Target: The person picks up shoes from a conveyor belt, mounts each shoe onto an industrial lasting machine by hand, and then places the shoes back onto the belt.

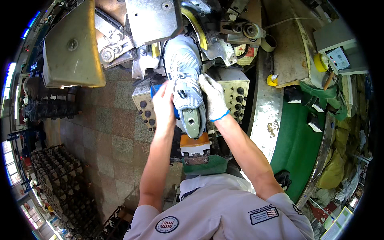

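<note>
A light grey mesh shoe upper (185, 66) sits on a green last (193, 127), its toe end up between the metal parts of a machine (154, 20). Bare, my left hand (163, 102) presses its fingers against the left side of the shoe. My right hand (214, 96), in a white glove with a blue cuff, grips the opposite side near the laces. Some fingertips are hidden by the shoe. Below the heel end of the last is an orange-brown pad (195, 140) on a bracket.
Control boxes with black knobs (239, 100) flank the shoe. A large worn guard (72, 48) juts in at upper left. On the right runs a green conveyor belt (296, 148) with dark shoes (315, 122). A loaded rack (60, 176) stands at left on the tiled floor (120, 136).
</note>
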Demonstrator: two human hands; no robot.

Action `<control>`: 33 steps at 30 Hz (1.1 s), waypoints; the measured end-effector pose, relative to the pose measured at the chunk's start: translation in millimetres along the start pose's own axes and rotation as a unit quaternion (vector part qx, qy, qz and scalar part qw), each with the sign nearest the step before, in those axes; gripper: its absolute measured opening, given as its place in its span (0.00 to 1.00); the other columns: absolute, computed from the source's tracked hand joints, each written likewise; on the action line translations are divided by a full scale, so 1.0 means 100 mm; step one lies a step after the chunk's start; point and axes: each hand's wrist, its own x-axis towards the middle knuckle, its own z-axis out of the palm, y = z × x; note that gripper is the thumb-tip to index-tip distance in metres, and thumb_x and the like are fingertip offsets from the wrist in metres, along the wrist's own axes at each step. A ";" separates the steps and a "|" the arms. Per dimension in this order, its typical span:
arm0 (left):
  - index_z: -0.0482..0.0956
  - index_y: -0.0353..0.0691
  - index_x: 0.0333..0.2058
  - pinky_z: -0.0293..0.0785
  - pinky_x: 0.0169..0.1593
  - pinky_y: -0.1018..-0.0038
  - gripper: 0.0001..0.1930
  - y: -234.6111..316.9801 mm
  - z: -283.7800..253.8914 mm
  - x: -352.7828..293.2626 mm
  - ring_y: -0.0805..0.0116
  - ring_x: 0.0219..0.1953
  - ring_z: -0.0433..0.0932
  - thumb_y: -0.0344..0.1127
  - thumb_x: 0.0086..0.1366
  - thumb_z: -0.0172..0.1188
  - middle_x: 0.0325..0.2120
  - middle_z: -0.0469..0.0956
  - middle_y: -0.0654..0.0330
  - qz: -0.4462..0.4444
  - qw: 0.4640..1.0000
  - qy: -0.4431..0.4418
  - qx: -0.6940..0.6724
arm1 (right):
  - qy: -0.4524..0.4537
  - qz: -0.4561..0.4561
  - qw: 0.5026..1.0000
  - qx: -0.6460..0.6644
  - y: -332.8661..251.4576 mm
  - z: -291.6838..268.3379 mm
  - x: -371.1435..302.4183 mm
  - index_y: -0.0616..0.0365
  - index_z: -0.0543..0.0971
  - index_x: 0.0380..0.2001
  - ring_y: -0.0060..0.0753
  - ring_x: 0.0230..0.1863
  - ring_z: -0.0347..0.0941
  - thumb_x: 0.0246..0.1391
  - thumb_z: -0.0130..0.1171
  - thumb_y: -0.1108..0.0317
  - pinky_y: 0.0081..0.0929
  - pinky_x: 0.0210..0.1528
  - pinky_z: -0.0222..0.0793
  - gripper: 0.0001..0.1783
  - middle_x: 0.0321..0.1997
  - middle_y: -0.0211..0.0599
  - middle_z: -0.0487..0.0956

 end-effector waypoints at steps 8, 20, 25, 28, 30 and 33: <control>0.72 0.37 0.57 0.78 0.49 0.71 0.19 -0.19 0.05 -0.11 0.70 0.43 0.80 0.41 0.77 0.43 0.45 0.79 0.59 -0.101 0.986 -0.042 -0.127 | 0.014 0.005 1.000 0.020 0.17 -0.05 0.07 0.67 0.80 0.48 0.22 0.43 0.73 0.64 0.59 0.60 0.23 0.49 0.69 0.19 0.43 0.32 0.81; 0.81 0.36 0.42 0.72 0.42 0.78 0.21 -0.39 0.01 0.01 0.78 0.35 0.76 0.46 0.77 0.44 0.34 0.81 0.64 -0.038 0.998 -0.014 -0.055 | 0.062 -0.024 0.998 -0.015 0.40 -0.14 0.16 0.65 0.82 0.41 0.21 0.39 0.73 0.63 0.60 0.60 0.23 0.44 0.70 0.17 0.37 0.30 0.81; 0.81 0.34 0.42 0.72 0.43 0.78 0.21 -0.48 -0.08 0.03 0.77 0.35 0.76 0.45 0.77 0.43 0.34 0.80 0.63 0.022 0.998 -0.047 -0.018 | 0.069 -0.034 0.997 -0.020 0.40 -0.11 0.17 0.63 0.83 0.36 0.17 0.36 0.71 0.63 0.59 0.59 0.22 0.40 0.68 0.16 0.35 0.27 0.81; 0.80 0.33 0.41 0.71 0.42 0.77 0.21 -0.48 -0.07 0.05 0.76 0.35 0.74 0.44 0.77 0.43 0.33 0.80 0.62 0.050 0.998 -0.046 -0.007 | 0.061 -0.045 0.997 -0.029 0.33 -0.06 0.16 0.63 0.83 0.34 0.17 0.35 0.70 0.64 0.59 0.59 0.22 0.38 0.68 0.16 0.33 0.25 0.80; 0.80 0.33 0.40 0.71 0.41 0.77 0.21 -0.42 -0.04 0.04 0.77 0.34 0.74 0.44 0.77 0.44 0.33 0.80 0.62 0.067 0.997 -0.040 0.019 | 0.064 -0.058 0.996 -0.026 0.34 -0.04 0.18 0.63 0.83 0.32 0.16 0.33 0.70 0.64 0.58 0.60 0.22 0.36 0.68 0.16 0.31 0.25 0.80; 0.78 0.34 0.38 0.70 0.41 0.78 0.19 -0.51 -0.10 0.11 0.78 0.34 0.72 0.43 0.76 0.44 0.32 0.78 0.63 0.081 0.994 -0.068 0.016 | 0.061 -0.059 0.996 -0.023 0.34 -0.04 0.19 0.62 0.82 0.30 0.15 0.32 0.69 0.64 0.58 0.60 0.22 0.35 0.67 0.15 0.31 0.24 0.79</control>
